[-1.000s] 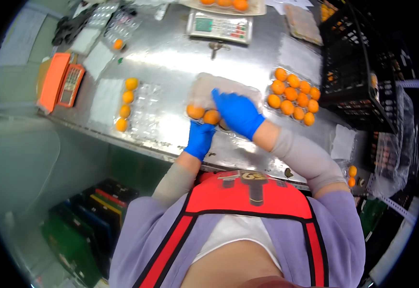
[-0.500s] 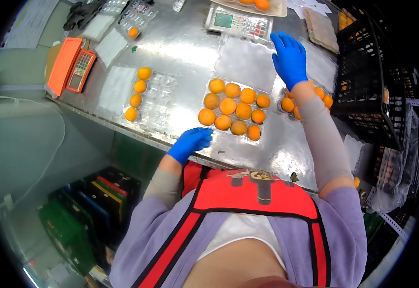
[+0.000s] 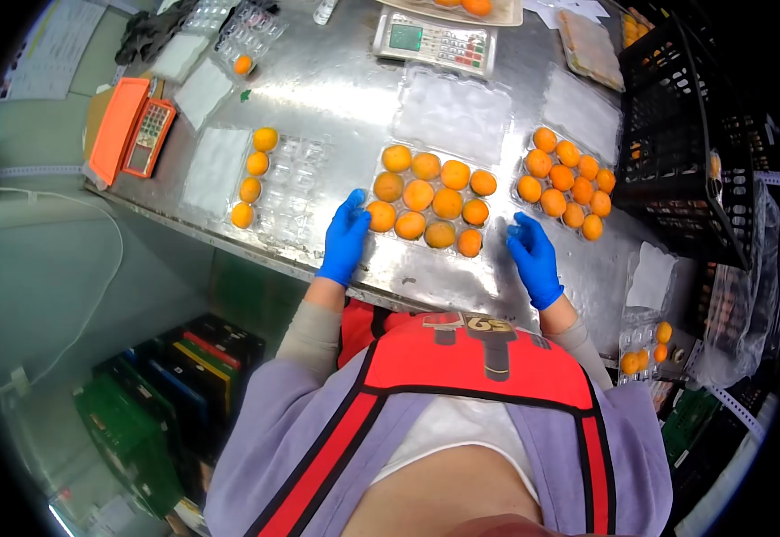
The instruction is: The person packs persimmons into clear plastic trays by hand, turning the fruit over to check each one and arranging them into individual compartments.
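Observation:
A clear plastic tray full of oranges lies on the metal table in front of me, its lid folded back behind it. My left hand, in a blue glove, is at the tray's left edge with fingers stretched out; whether it touches the plastic I cannot tell. On the other side, a little apart from the tray's right edge, my right hand is open with loosely bent fingers. Neither hand holds anything. Another filled tray of smaller oranges sits to the right.
To the left, a partly filled tray has one column of oranges. A scale stands behind, an orange scale at far left. A black crate borders the right side. Another tray lies near my right elbow.
My right hand has come back from the far right, over the smaller oranges, to beside the middle tray. My left hand has moved up along the tray's left edge.

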{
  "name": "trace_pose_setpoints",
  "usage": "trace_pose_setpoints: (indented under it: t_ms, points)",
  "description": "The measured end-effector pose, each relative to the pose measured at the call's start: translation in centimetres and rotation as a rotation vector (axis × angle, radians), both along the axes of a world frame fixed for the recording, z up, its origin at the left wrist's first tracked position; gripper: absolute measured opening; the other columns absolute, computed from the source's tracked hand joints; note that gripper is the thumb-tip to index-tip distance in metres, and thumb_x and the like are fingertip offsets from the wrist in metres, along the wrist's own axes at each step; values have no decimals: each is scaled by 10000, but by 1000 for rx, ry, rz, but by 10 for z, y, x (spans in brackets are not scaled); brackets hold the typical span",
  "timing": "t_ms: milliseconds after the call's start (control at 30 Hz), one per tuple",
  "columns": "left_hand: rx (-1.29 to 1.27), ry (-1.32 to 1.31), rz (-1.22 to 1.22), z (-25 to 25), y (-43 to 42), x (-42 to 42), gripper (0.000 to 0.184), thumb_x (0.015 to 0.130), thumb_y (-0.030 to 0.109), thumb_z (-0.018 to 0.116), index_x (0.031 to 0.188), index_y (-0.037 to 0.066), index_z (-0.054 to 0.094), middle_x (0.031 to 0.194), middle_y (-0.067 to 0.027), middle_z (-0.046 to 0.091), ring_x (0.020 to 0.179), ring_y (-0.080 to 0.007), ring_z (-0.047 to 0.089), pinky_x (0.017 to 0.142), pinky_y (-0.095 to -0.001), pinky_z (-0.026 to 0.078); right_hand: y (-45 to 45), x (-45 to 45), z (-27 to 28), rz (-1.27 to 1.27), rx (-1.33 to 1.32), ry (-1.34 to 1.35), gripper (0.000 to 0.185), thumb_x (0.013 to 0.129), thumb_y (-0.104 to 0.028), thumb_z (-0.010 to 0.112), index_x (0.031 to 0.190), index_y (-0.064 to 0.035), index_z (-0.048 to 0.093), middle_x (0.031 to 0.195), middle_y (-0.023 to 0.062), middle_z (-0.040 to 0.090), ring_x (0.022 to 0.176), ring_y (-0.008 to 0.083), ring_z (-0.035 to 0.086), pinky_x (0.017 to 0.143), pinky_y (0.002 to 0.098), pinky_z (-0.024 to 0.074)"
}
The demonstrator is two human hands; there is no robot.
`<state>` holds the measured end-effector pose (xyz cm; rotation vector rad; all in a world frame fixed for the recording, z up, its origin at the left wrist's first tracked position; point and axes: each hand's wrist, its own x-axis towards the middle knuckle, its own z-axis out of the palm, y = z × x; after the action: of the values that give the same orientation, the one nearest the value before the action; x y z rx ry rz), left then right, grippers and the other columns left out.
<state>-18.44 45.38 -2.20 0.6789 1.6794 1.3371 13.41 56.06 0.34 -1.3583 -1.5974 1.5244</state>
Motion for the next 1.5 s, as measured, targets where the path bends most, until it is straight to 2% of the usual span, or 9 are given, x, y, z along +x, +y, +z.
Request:
trace_pose_setpoints:
  t_ms: [233, 300, 367, 433, 600, 1167, 1267, 1400, 1500]
  points:
    - [37, -32, 25, 5, -12, 18, 559, 840, 162, 633, 1336, 30, 413, 1131, -93, 548, 1003, -168, 520, 893, -303, 427, 12, -19, 8, -40, -379, 325, 424, 857, -63, 563, 1261, -20, 440, 1000, 71, 596, 887, 115, 550, 790, 240, 451]
    - [97, 790, 5, 18, -11, 29, 642, 781, 226, 700, 1327, 37, 421, 1184, -166, 533, 1069, -280, 516, 921, -379, 419, 20, -21, 8, -45, -371, 319, 414, 865, -114, 570, 1248, -14, 449, 964, 73, 607, 857, 119, 555, 761, 243, 455]
    - [249, 1066, -87, 30, -4, 43, 683, 715, 263, 748, 1300, 56, 460, 1228, -202, 503, 1136, -365, 470, 950, -439, 393, 26, -16, -4, -22, -333, 276, 417, 863, -118, 573, 1248, -15, 452, 975, 74, 605, 852, 121, 557, 756, 248, 458]
    - [328, 894, -236, 50, 9, 63, 574, 697, 277, 739, 1210, 94, 557, 1213, -185, 513, 1154, -385, 456, 968, -461, 365, 29, -21, -9, -11, -288, 215, 415, 859, -121, 579, 1245, -19, 466, 1007, 65, 595, 842, 121, 558, 748, 254, 462]
    - [117, 1270, -583, 38, 29, 97, 557, 709, 296, 701, 1211, 118, 541, 1381, -80, 402, 1340, -294, 258, 1053, -455, 239, 29, -23, -25, 50, -186, 157, 431, 845, -81, 595, 1251, -11, 468, 1051, 44, 564, 918, 113, 540, 812, 253, 451]
    - [360, 1141, -694, 43, 48, 61, 454, 723, 221, 668, 1156, 120, 575, 1275, -45, 485, 1238, -296, 394, 1031, -466, 286, 20, -28, -16, 103, -233, 199, 453, 852, -58, 589, 1286, -31, 460, 1042, 17, 551, 926, 96, 512, 839, 233, 431]
    - [365, 862, -426, 63, 58, 24, 498, 713, 263, 716, 1160, 100, 569, 1209, -106, 534, 1186, -310, 436, 1019, -450, 303, 17, -27, -17, 90, -242, 193, 459, 851, -51, 589, 1290, -31, 455, 1067, 22, 553, 941, 103, 517, 850, 242, 434]
    - [291, 1093, 105, 43, 77, -89, 434, 734, 176, 708, 1113, 26, 557, 1119, -132, 570, 1030, -307, 538, 873, -396, 425, 11, -29, -26, 40, -150, 222, 398, 859, -41, 563, 1247, -36, 476, 1063, 35, 562, 937, 108, 524, 837, 251, 438]
    - [-94, 1496, 218, 18, 75, -154, 560, 738, 337, 695, 1228, 115, 538, 1273, -103, 512, 1256, -313, 391, 1032, -519, 228, 10, -25, -34, 16, -111, 229, 310, 871, -43, 535, 1179, -40, 502, 1028, 39, 572, 910, 107, 528, 807, 250, 443]
